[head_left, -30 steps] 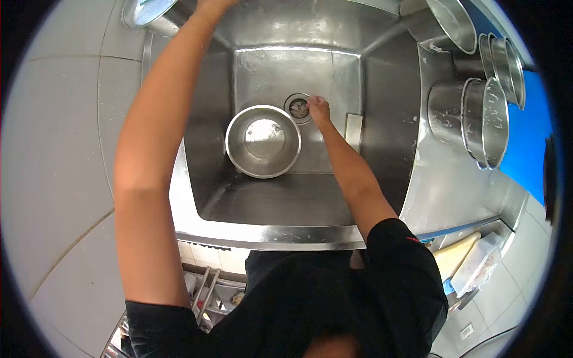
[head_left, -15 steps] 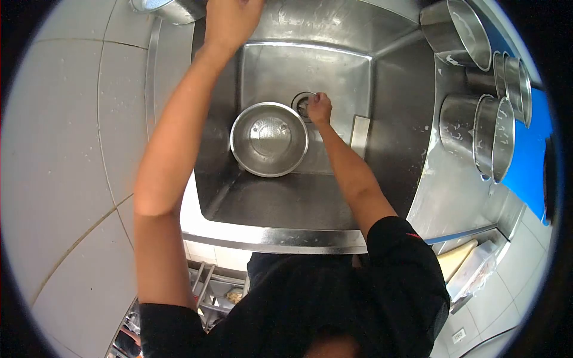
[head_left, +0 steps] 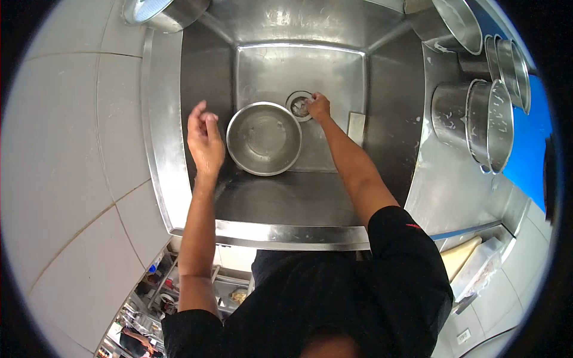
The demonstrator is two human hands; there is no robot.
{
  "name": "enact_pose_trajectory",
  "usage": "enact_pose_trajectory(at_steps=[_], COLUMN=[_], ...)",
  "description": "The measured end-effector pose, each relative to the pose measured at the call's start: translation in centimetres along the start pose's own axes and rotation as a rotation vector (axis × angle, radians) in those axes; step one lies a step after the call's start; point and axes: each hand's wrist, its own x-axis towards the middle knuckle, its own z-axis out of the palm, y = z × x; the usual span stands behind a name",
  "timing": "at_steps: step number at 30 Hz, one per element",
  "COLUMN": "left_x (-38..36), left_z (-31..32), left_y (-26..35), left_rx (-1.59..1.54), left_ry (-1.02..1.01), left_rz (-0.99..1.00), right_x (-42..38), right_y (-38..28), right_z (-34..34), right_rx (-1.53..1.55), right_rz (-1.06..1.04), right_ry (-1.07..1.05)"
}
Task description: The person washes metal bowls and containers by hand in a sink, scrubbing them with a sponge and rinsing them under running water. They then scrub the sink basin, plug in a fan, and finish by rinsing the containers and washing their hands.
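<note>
Deep in the stainless steel sink (head_left: 298,200), my right hand (head_left: 319,108) is at the edge of the round drain (head_left: 299,106). Its fingers are pinched together, and what they hold, if anything, is too small to make out. Pale bits show inside the drain. A round metal bowl (head_left: 264,140) rests on the sink bottom, just left of the drain. My left hand (head_left: 206,140) hovers over the sink's left wall, beside the bowl and apart from it. Its fingers are loosely bent and apart, with nothing in them.
A pale rectangular block (head_left: 356,128) lies on the sink bottom at right. Nested metal pots (head_left: 452,116) lie on the right ledge, beside a blue sheet (head_left: 531,140). Another metal pot (head_left: 173,15) stands at the upper left corner. A clear plastic container (head_left: 480,268) sits lower right.
My left hand has come down from the sink's far left corner to beside the bowl. My right hand stays at the drain. The view has shifted slightly.
</note>
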Motion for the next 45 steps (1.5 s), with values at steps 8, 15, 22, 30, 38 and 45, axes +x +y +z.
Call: enact_pose_trajectory(at_steps=[8, 15, 22, 30, 38, 45], left_x=[-9.0, -14.4, -19.8, -28.1, -39.1, -51.4], left_z=[-0.9, 1.8, 3.1, 3.8, 6.4, 6.4], left_y=[3.6, 6.6, 9.3, 8.9, 8.8, 7.6], left_rx=[-0.122, -0.507, -0.394, -0.157, 0.102, 0.483], left_ry=[0.032, -0.260, -0.795, -1.382, -1.713, -1.960], left_rz=[-0.182, -0.189, 0.083, 0.048, 0.336, 0.509], right_x=[-0.2, -4.7, -26.6, -54.8, -79.1, -97.1], right_y=[-5.4, -9.1, -5.5, 8.6, 25.3, 30.4], right_z=[-6.4, -16.5, -27.8, -27.1, -18.6, -22.2], right_rx=[0.093, 0.177, 0.673, 1.221, 1.079, 0.988], right_rz=[-0.059, -0.289, -0.323, -0.065, 0.416, 0.462], right_ry=[0.163, 0.004, 0.193, 0.546, 1.161, 1.622])
